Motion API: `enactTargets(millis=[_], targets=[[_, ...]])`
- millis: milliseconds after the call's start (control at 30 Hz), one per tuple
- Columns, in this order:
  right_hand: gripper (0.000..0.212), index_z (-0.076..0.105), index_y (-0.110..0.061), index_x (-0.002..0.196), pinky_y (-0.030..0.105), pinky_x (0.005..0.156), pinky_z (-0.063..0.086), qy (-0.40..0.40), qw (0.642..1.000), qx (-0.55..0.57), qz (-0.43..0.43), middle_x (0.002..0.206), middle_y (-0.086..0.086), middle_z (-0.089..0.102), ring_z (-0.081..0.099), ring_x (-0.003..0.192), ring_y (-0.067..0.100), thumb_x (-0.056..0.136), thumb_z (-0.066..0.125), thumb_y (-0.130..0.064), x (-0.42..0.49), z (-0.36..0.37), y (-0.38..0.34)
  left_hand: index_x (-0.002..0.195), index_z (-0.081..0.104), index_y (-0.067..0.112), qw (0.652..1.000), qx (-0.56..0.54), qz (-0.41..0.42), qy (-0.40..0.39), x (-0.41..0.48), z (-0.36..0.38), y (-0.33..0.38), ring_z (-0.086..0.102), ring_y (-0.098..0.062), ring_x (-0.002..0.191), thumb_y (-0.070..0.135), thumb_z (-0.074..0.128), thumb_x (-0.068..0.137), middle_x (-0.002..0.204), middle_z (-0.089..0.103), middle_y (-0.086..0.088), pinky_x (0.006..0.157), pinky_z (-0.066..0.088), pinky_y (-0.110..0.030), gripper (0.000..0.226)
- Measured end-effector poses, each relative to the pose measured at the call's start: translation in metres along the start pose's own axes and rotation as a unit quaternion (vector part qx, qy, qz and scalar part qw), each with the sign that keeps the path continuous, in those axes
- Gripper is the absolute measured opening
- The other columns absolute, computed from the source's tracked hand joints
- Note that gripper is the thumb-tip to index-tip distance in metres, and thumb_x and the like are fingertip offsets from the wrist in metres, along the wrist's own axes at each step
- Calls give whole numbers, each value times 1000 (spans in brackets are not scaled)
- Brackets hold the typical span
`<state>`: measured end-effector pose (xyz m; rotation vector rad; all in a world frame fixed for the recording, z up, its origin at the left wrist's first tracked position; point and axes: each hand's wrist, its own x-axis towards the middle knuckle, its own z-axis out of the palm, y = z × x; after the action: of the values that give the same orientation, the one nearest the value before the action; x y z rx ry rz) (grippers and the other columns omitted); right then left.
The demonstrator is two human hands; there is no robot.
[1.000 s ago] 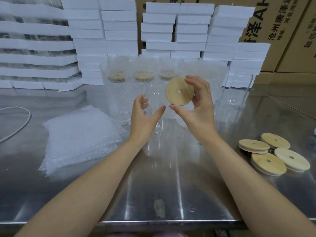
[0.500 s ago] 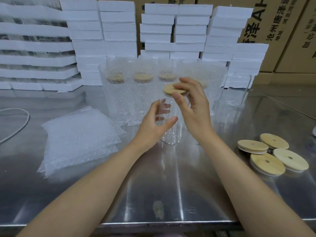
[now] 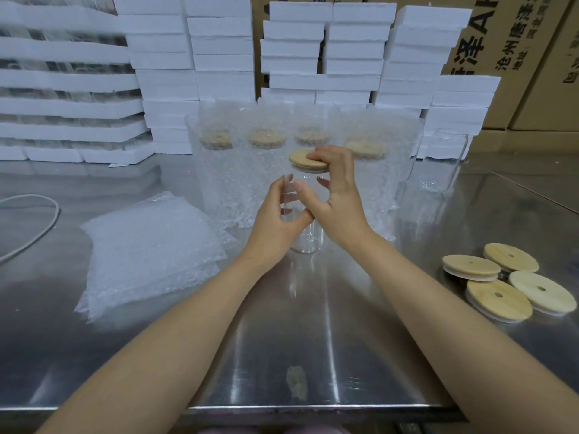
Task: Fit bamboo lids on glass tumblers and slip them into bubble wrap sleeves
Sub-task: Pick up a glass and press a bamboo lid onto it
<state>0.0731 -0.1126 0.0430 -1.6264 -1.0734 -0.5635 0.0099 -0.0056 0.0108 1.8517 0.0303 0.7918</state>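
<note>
**A:** How far along is the job?

**B:** Mid-lidding, I'd judge. The glass tumbler (image 3: 305, 242) stands upright at the centre of the surface (image 3: 282, 339), just in front of the wrapped row. The left hand (image 3: 275, 220) has its grip curled round the tumbler's wall, thumb on the near side. The right hand (image 3: 338, 202) holds the bamboo lid (image 3: 305, 161) by its right edge, fingers curled over the top. The lid sits at the mouth, slightly tilted, and I can't tell whether it is seated.

**A:** What's finished?

**B:** At least four wrapped tumblers (image 3: 250, 183) stand in a far row, each lidded inside its bubble wrap sleeve.

**A:** And what's left?

**B:** This one probably needs its lid pressed home. Then it takes a sleeve from the flat sleeves (image 3: 150, 245) piled on the left. One bare tumbler (image 3: 445, 164) waits at the far right with no lid. Four loose lids (image 3: 498, 299) lie near right, so more glasses may follow.

**A:** Anything else around?

**B:** White foam boxes (image 3: 219, 57) are stacked along the far edge, with cardboard cartons (image 3: 517, 42) behind them. A cable (image 3: 37, 220) lies at the left.
</note>
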Motion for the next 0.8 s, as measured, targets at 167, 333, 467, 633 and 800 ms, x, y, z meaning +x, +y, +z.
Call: enactTargets(millis=[167,333,467,633,800], targets=[[47,45,-22,128,29,102,43,-6,998,48,26,138,-6,32,42,125,2,86,61,-38,-3,6,3,146,28,21,999,32,-15,-25,2,-4,1,45,14,116,32,67,88,130,48,17,91,41,-8,71],[66,31,-34,137,32,107,41,-31,998,50,32,151,-3,19,38,136,14,86,71,-22,-15,-6,10,140,45,19,957,268,46,-104,7,-34,19,52,-7,116,25,50,77,129,52,8,97,43,-32,63],[72,26,-44,140,30,103,45,-54,992,79,82,146,-9,32,49,126,12,87,73,-26,-18,-11,10,85,62,7,870,486,-54,54,18,-62,35,60,-34,96,19,48,84,102,65,-12,72,44,-33,18],[71,27,-46,138,28,102,45,-65,992,75,80,143,-10,35,50,121,7,87,73,-29,-16,-8,7,121,56,13,743,584,-327,-23,19,-103,28,53,-31,118,40,59,89,130,54,-10,84,39,-34,42],[71,28,-40,142,25,102,46,-72,991,74,83,145,-7,35,50,121,7,87,72,-29,-15,-10,9,124,53,6,755,544,-361,-60,18,-116,18,50,-33,121,23,60,93,132,53,-14,96,40,-39,36]])
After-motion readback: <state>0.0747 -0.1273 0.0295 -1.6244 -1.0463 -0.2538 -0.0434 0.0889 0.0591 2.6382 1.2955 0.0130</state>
